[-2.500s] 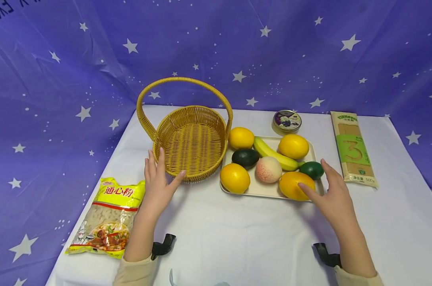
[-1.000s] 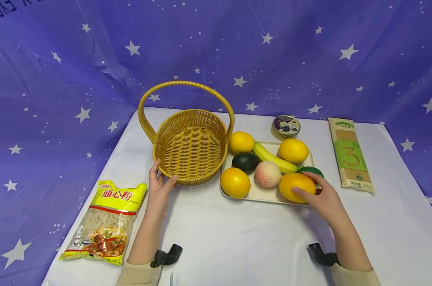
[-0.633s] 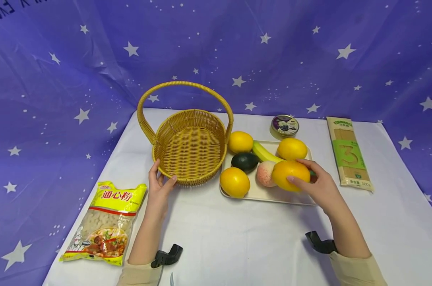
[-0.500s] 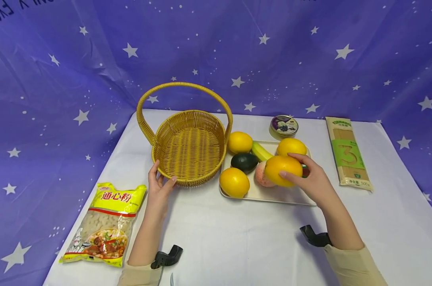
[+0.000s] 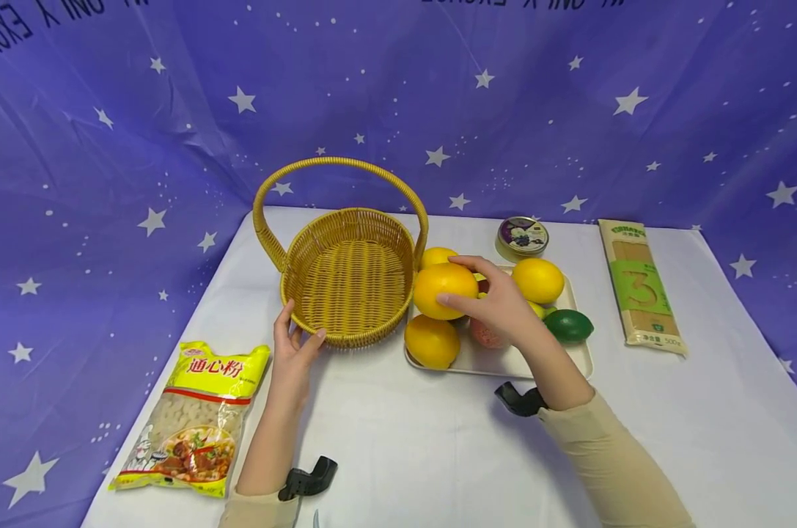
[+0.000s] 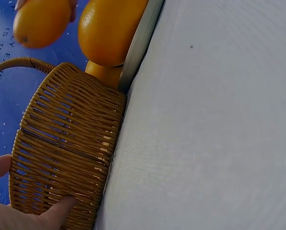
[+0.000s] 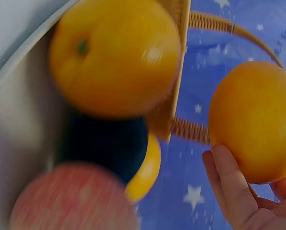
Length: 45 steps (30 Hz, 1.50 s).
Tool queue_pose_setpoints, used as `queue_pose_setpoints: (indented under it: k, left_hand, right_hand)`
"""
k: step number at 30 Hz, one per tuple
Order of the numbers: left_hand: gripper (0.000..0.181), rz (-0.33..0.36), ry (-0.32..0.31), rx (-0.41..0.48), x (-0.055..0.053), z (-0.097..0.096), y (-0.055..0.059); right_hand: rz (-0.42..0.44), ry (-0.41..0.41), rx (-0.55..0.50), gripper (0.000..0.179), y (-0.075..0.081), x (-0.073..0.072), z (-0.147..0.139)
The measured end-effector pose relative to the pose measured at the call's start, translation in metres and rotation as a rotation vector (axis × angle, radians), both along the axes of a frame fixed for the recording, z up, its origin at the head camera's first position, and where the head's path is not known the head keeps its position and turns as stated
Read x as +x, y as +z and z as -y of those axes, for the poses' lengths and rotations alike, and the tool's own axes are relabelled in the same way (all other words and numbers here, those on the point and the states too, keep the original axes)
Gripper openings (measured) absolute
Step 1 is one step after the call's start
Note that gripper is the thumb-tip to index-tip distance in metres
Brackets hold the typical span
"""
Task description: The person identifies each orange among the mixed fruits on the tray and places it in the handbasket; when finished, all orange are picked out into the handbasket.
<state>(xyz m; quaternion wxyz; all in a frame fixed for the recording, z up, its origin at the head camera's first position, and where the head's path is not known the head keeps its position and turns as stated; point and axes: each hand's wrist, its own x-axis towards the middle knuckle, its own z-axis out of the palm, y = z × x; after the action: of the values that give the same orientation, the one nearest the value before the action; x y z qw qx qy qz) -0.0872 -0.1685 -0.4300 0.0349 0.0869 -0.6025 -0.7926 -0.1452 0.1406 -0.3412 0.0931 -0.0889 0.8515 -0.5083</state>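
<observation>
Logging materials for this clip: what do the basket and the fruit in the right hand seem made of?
Basket: wicker or plastic imitation, satiny, judging by its woven, lightly shiny strands. Held fruit: perhaps plastic, smooth with a soft sheen, from its even skin; real peel isn't ruled out.

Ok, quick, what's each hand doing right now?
Left hand: holding the basket at its near side.
Right hand: holding up a yellow-orange fruit.

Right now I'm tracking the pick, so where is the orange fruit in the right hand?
The orange fruit is near the middle of the head view, raised over the left end of the tray, just right of the basket.
</observation>
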Motion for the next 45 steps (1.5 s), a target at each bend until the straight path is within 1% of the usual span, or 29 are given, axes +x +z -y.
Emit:
queue_pose_setpoints:
  k: [5, 7, 9, 17, 20, 23, 28, 32, 39, 45]
  left_hand:
    - [0.078, 0.009, 0.000, -0.007, 0.001, 0.000, 0.000]
    - [0.078, 0.010, 0.001, -0.004, 0.001, 0.000, 0.000]
    - [0.078, 0.012, 0.003, -0.003, 0.002, 0.000, -0.001]
    - [0.077, 0.007, 0.016, -0.012, 0.004, 0.000, -0.004]
    - [0.077, 0.005, 0.014, -0.006, 0.005, 0.000, -0.005]
    - [0.076, 0.007, 0.018, -0.003, 0.006, 0.000, -0.006]
    - [0.076, 0.000, 0.017, -0.010, 0.006, -0.001, -0.007]
    - [0.076, 0.006, 0.013, -0.012, 0.004, -0.002, -0.008]
    - [0.076, 0.007, 0.022, -0.015, 0.004, -0.004, -0.006]
    - [0.076, -0.001, 0.010, -0.022, 0.003, -0.002, -0.005]
  right_hand:
    - [0.011, 0.079, -0.086, 0.070, -0.002, -0.010, 0.037]
    - [0.003, 0.104, -0.099, 0.070, -0.005, -0.013, 0.052]
    - [-0.020, 0.122, -0.077, 0.070, -0.009, -0.017, 0.066]
    - [-0.167, 0.198, 0.056, 0.065, -0.029, -0.028, 0.115]
    - [-0.179, 0.224, 0.098, 0.065, -0.036, -0.031, 0.131]
    - [-0.183, 0.248, 0.117, 0.066, -0.042, -0.035, 0.144]
    - [-0.142, 0.262, 0.127, 0.070, -0.052, -0.041, 0.157]
    - [-0.097, 0.266, 0.162, 0.071, -0.057, -0.043, 0.161]
    - [-0.100, 0.291, 0.274, 0.073, -0.057, -0.041, 0.164]
    - [-0.095, 0.304, 0.307, 0.072, -0.055, -0.040, 0.164]
